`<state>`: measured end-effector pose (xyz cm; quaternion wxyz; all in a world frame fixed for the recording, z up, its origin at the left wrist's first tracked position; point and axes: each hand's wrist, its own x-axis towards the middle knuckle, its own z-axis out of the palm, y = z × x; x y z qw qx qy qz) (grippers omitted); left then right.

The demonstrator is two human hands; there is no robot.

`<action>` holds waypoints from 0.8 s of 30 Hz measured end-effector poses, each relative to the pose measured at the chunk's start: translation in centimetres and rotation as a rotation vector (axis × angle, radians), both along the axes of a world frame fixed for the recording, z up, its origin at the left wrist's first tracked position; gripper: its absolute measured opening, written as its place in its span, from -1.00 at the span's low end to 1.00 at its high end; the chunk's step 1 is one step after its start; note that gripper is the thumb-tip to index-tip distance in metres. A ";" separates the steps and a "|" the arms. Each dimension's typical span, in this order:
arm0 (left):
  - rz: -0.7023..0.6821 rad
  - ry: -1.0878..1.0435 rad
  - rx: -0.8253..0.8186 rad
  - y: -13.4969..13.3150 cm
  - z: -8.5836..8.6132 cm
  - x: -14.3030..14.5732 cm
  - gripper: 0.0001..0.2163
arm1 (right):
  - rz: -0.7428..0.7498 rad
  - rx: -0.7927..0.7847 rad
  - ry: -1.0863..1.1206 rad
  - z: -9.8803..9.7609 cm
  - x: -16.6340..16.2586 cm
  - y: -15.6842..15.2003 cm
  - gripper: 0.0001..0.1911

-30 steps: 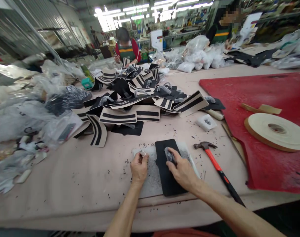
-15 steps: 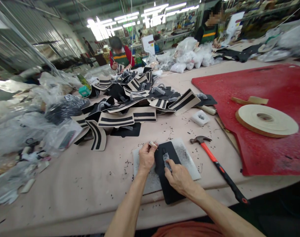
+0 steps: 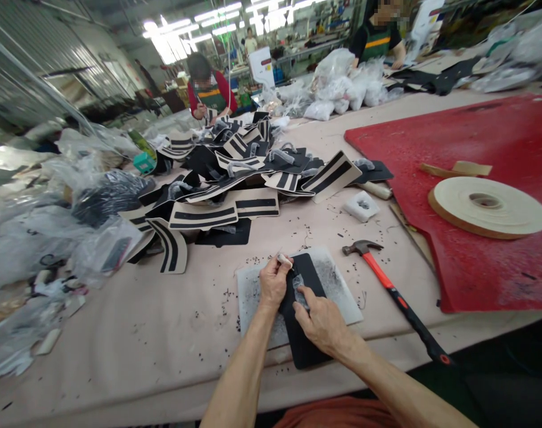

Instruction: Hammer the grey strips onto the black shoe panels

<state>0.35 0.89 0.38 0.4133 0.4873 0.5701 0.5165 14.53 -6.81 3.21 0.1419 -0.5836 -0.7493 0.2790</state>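
My left hand is closed around a short white stick-like tool, its tip pointing up and its lower end hidden by my fingers. It is held over the upper part of a black flat panel. My right hand pinches the plastic-wrapped handle attached to that panel. Beneath the panel lies a white board speckled with dark marks. To the right rests a claw hammer with a red and black handle, touched by neither hand.
A heap of black and beige striped panels lies ahead. A white block sits beyond the hammer. On the right, a tape roll rests on a red sheet. Plastic bags fill the left side. Two co-workers sit across the table.
My left hand has moved right with the white tool, from beside the panel to above its upper part. My right hand stays on the wrapped handle. The view has shifted slightly.
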 end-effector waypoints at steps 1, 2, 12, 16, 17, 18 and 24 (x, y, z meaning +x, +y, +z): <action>0.001 0.011 -0.001 0.0 0.0 0.0 -0.76 | 0.000 0.000 0.003 0.0 0.0 0.0 -0.50; 0.004 0.021 -0.003 0.0 0.0 0.1 -0.76 | -0.002 0.000 0.002 0.0 0.0 0.0 -0.50; 0.034 0.132 0.033 -0.1 0.2 0.6 -0.85 | -0.001 -0.006 -0.005 -0.2 -0.1 -0.1 -0.48; 0.027 0.244 0.088 -0.1 0.3 0.9 -0.91 | 0.023 -0.038 0.133 0.8 0.7 0.0 -0.46; 0.009 0.277 0.113 -0.1 0.2 0.9 -0.90 | 0.025 -0.049 0.200 1.0 1.5 0.2 -0.45; -0.014 0.307 0.136 -0.1 0.1 0.9 -0.90 | 0.004 -0.047 0.259 1.3 2.6 0.6 -0.46; -0.121 0.354 0.211 0.2 -0.3 0.4 -0.88 | -0.320 0.250 -0.210 0.3 13.4 3.5 -0.56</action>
